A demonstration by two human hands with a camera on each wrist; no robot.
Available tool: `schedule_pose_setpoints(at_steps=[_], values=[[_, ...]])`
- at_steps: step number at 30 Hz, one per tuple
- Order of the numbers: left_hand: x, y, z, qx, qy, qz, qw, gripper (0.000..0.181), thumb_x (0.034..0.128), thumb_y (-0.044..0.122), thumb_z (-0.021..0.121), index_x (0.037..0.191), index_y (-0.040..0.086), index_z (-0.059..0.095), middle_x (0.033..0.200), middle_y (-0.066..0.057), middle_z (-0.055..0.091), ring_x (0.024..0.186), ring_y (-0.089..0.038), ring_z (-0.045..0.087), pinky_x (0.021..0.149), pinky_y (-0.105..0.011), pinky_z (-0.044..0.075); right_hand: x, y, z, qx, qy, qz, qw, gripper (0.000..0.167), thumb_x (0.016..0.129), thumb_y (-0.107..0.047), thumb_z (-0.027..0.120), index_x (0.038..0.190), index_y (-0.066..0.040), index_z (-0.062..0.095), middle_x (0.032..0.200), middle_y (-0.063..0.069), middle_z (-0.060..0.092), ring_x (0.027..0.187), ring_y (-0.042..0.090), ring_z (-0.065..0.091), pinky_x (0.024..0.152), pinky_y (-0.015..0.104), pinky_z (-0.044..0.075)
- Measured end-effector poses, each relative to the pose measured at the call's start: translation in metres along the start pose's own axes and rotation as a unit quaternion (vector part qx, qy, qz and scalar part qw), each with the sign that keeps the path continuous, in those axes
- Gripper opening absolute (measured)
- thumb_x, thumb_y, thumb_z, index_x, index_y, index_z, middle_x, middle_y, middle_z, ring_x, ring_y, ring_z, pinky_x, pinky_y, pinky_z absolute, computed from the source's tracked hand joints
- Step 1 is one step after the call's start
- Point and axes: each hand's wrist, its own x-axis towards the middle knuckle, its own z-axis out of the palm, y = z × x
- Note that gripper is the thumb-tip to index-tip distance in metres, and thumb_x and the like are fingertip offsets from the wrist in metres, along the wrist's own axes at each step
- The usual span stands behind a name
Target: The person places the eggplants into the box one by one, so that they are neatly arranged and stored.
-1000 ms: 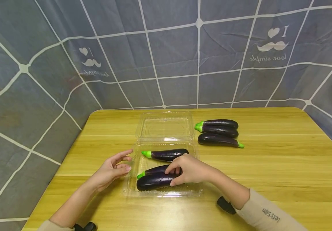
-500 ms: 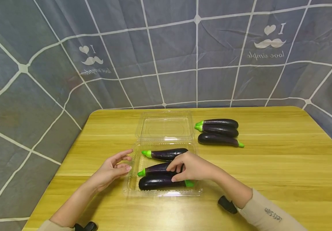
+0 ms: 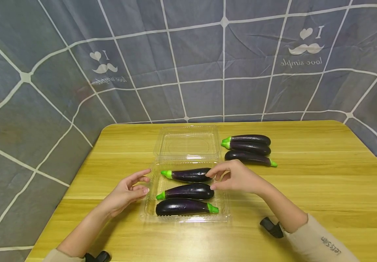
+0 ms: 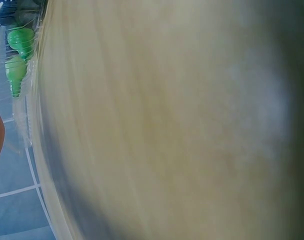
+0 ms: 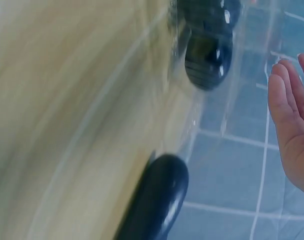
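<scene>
Wood-grain tabletop (image 3: 313, 189) bears a clear container (image 3: 191, 219) holding three eggplants (image 3: 188, 191), both hands (image 3: 123, 195) (image 3: 237, 177) half-spread, gripping nothing

Yellow wood-grain tabletop (image 3: 319, 189): flat, with both far corners rounded and the grain running from side to side.
Left of centre: a clear, ribbed plastic clamshell container (image 3: 220, 198), open, its rectangular lid (image 3: 188, 143) folded back toward the far edge.
Right of the lid: a glossy, dark-purple, elongated eggplant (image 3: 251, 139) and a second such eggplant (image 3: 249, 147) touching it in front, both green stem ends to the left.
Front of this pair: a third such eggplant (image 3: 252, 157), close beside the second, stem end to the right.
</scene>
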Motion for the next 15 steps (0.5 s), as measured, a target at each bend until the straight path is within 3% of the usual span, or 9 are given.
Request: schedule_pose_setpoints(at_steps=[6, 10, 15], values=[[0.000, 0.001, 0.001, -0.002, 0.002, -0.003, 1.0000, 0.069, 0.0876, 0.002, 0.061, 0.145, 0.000, 0.024, 0.122, -0.014, 0.037, 0.087, -0.008, 0.055, 0.078, -0.023, 0.051, -0.011, 0.006, -0.019, -0.026, 0.043, 0.002, 0.9987, 0.032, 0.078, -0.016, 0.076, 0.105, -0.002, 0.069, 0.102, 0.011, 0.066, 0.085, 0.019, 0.062, 0.074, 0.031, 0.054], [0.000, 0.001, 0.001, 0.001, 0.002, -0.003, 1.0000, 0.069, 0.0877, 0.003, 0.062, 0.145, 0.000, 0.024, 0.122, -0.013, 0.037, 0.087, -0.008, 0.055, 0.079, -0.023, 0.051, -0.019, 0.010, -0.032, -0.047, 0.068, 0.021, 0.9963, 0.031, 0.077, -0.018, 0.077, 0.105, -0.005, 0.069, 0.098, 0.008, 0.067, 0.082, 0.015, 0.061, 0.070, 0.028, 0.053], [0.000, 0.000, 0.000, -0.004, 0.001, -0.002, 1.0000, 0.068, 0.0879, 0.002, 0.061, 0.145, 0.000, 0.024, 0.122, -0.014, 0.037, 0.087, -0.007, 0.055, 0.078, -0.022, 0.051, -0.027, 0.022, -0.046, -0.037, 0.097, 0.038, 0.9938, 0.030, 0.077, -0.015, 0.077, 0.104, -0.004, 0.068, 0.092, 0.008, 0.067, 0.080, 0.012, 0.062, 0.067, 0.027, 0.053]])
